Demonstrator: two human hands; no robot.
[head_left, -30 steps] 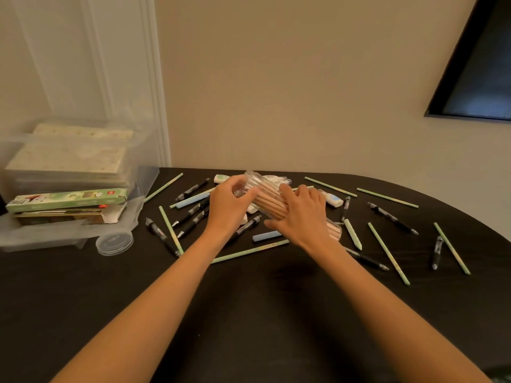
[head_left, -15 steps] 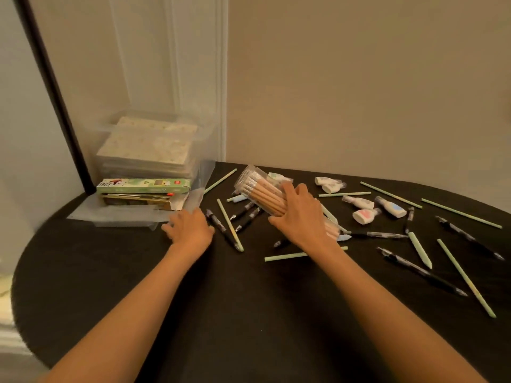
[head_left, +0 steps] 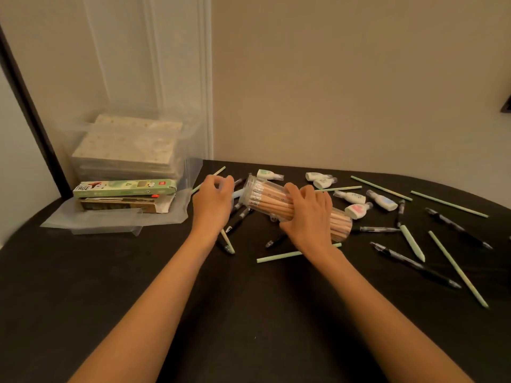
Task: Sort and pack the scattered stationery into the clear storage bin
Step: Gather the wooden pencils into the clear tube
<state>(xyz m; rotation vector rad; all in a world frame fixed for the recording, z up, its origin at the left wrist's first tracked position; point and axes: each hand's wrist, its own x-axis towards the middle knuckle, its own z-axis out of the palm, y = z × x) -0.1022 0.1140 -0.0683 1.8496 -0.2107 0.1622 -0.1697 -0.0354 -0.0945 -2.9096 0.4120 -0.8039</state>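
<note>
A clear tube of wooden pencils (head_left: 265, 201) lies tilted on the black table (head_left: 83, 286), its open end pointing left. My right hand (head_left: 309, 214) grips the tube around its middle. My left hand (head_left: 213, 203) hovers just left of the open end, fingers curled round what looks like a small clear round cap (head_left: 218, 185). The clear storage bin (head_left: 190, 139) stands at the back left with patterned paper packs inside. Green pencils (head_left: 457, 269), black pens (head_left: 414, 264) and small white bottles (head_left: 356, 210) lie scattered to the right.
A green pencil box (head_left: 124, 187) sits on a brown box (head_left: 119, 204), both on a clear flat lid (head_left: 110, 221) in front of the bin. More pens lie under my left hand. The wall runs along the table's far edge.
My left hand left the tube, reached to the spot by the flat lid where the round cap lay, and has come back to the tube's open end. The view swung left.
</note>
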